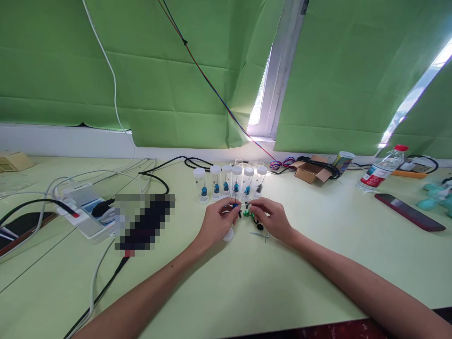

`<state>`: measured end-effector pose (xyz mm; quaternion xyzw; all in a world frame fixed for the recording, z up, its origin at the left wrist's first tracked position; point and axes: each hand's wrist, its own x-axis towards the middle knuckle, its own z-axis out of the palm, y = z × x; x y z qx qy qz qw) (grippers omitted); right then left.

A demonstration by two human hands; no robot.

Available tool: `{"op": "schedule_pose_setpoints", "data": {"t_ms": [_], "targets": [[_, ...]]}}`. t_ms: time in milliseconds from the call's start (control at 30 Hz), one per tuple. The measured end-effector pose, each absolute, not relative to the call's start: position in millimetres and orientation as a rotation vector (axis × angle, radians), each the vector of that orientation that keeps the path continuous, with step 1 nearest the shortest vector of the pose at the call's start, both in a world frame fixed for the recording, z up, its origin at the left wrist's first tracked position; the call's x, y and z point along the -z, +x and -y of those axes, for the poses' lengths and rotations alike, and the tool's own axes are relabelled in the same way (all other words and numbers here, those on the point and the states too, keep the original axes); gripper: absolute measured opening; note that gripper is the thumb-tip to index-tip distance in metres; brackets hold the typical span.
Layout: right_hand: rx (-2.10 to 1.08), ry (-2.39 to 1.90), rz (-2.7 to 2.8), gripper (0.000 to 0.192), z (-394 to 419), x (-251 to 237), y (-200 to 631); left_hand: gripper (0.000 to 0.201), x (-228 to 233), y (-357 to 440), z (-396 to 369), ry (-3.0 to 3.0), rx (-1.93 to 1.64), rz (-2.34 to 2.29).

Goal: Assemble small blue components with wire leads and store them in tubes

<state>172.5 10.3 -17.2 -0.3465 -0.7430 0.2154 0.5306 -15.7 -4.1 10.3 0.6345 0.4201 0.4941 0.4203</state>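
Daylight glares through gaps between the green blinds (pixel 212 70), lighting the desk (pixel 247 282) evenly; shadows are soft, edges bend outward, one patch is pixelated.

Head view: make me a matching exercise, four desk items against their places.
Things:
1. vials
2. water bottle
3. power strip
4. cardboard box

Places:
A. far left, cables plugged in
B. far right, lying on its side
C. in a row just beyond the hands
D. near the window frame, right of the vials

Pairs: 1-C, 2-B, 3-A, 4-D
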Motion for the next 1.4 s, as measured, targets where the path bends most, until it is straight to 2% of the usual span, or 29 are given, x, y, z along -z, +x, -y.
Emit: {"op": "schedule_pose_setpoints", "data": {"t_ms": [433, 900, 1200, 1400], "targets": [[-0.576, -0.875, 1.773, 0.022, -10, 17, 174, 0.017, -7, -16, 5, 1.759, -1.211, -1.073], [-0.66, -0.961, 1.751, 0.031, -10, 15, 173, 0.018, -2, -16, 3, 1.821, -1.199, -1.039], [-0.591, -0.883, 1.741, 0.016, -8, 13, 173, 0.02, -7, -15, 4, 1.666, -1.192, -1.019], [-0.408, -0.845, 1.759, 0.016, -10, 15, 173, 0.024, -12, -14, 5, 1.579, -1.187, -1.004]]}}
